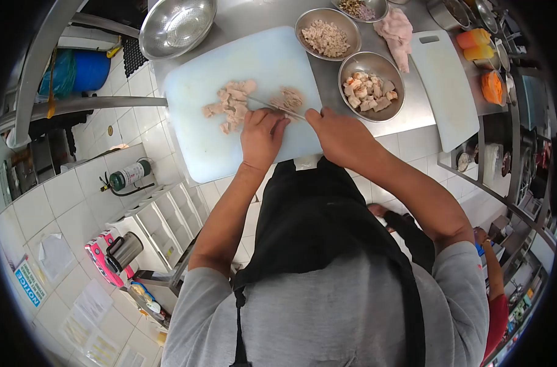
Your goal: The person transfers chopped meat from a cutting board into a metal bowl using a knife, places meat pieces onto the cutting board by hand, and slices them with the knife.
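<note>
My right hand (325, 125) is wrapped round the handle of a knife (278, 109), whose blade reaches left over the white cutting board (199, 150). Close to the blade, my left hand (262, 131) has its fingers bent and pressed together at the near edge of some meat; exactly what they pinch is hidden. Left of the blade lie pale cooked meat chunks (232, 101). On its other side sits a small pile of finely chopped meat (289, 96).
Beyond the board stand a bowl of chopped meat (324, 38), a bowl of larger chunks (370, 92) and a metal colander (177, 27). A pink cloth (394, 33) and second cutting board (445, 92) lie rightward. Another person's arm (493, 269) shows at far right.
</note>
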Tool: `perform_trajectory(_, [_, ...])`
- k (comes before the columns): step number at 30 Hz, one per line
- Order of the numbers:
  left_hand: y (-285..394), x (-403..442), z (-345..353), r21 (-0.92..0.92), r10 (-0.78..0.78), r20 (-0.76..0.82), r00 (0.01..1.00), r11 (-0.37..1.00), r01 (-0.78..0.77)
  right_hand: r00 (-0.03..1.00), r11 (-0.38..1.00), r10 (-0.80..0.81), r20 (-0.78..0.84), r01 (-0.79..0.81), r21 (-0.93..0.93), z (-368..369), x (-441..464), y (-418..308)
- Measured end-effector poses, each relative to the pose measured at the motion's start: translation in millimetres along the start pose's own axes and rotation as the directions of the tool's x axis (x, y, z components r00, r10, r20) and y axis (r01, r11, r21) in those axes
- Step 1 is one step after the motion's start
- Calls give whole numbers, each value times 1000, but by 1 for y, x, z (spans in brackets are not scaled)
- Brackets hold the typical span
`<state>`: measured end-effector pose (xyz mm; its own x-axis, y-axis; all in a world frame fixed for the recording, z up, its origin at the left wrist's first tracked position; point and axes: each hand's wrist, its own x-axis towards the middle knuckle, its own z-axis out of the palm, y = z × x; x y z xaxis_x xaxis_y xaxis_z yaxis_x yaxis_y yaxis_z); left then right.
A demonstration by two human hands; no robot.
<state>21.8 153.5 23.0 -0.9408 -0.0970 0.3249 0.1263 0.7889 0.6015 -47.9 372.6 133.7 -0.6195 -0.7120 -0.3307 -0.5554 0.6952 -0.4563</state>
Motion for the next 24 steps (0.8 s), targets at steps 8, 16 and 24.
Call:
perform_trajectory(8, [-2, 0, -2, -17, 19, 7, 1000, 1000, -18, 998, 996, 65, 0, -65, 66, 10, -1, -6])
perform_trajectory(16, [-4, 3, -8, -47, 14, 90, 996, 999, -10, 989, 981, 142, 42, -146, 128, 19, 4, -7])
perform_trajectory(24, [-37, 57, -56, 107, -36, -73, 997, 993, 44, 964, 937, 264, 24, -262, 231, -1, -17, -18])
